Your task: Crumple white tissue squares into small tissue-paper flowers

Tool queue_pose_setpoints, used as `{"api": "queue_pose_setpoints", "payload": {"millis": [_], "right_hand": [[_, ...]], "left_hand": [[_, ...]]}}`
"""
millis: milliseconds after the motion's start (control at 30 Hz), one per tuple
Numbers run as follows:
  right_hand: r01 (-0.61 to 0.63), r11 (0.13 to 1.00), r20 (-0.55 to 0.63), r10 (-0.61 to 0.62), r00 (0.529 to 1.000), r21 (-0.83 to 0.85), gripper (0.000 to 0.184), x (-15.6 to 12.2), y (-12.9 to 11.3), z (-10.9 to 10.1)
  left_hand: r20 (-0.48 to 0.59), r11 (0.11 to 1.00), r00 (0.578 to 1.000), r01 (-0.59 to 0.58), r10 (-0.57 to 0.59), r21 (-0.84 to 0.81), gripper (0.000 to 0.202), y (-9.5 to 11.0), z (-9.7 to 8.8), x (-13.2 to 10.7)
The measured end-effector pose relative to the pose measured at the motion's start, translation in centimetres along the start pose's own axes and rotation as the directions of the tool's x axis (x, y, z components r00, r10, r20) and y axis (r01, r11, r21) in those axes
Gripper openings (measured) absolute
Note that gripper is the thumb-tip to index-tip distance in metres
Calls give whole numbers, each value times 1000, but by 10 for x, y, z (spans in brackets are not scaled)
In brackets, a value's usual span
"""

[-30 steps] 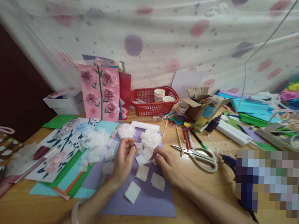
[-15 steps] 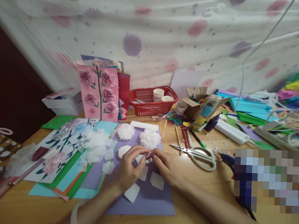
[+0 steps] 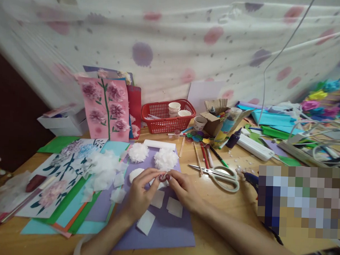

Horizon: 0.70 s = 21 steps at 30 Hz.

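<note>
Over the purple sheet [image 3: 180,232], my left hand [image 3: 142,191] and my right hand [image 3: 183,189] meet, thumbs and forefingers pinched together. Between the fingertips is a small bit of white tissue paper, mostly hidden by the fingers. Thin white tissue squares [image 3: 146,222] lie on the sheet below and beside the hands. Just beyond them sit two fluffy white paper pompoms [image 3: 166,159], and a round white pad [image 3: 135,174] is partly covered by my left hand. A white roll [image 3: 159,144] lies behind the pompoms.
Scissors [image 3: 217,175] lie right of the sheet, near brushes and pens. A glue gun [image 3: 252,178] is farther right, partly blurred out. Loose tissue [image 3: 104,166] covers coloured papers at left. A red basket [image 3: 168,123] holding paper cups stands behind.
The view has shifted slightly, so everything sits a little farther left. Both hands keep pinching at the same spot over the sheet, the fingertips slightly closer together.
</note>
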State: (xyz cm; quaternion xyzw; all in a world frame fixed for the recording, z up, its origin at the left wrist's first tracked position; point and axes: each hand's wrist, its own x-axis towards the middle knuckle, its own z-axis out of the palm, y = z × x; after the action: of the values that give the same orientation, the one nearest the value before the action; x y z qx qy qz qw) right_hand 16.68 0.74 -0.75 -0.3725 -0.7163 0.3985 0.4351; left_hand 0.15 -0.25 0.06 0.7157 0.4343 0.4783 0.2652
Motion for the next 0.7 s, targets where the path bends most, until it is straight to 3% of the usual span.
{"api": "queue_pose_setpoints", "payload": {"millis": [700], "right_hand": [[14,999,24,-15,1000,49,25,-1,-1,-2]], "left_hand": [[0,995,999,50,-51,-83,16,3,-1,1]]}}
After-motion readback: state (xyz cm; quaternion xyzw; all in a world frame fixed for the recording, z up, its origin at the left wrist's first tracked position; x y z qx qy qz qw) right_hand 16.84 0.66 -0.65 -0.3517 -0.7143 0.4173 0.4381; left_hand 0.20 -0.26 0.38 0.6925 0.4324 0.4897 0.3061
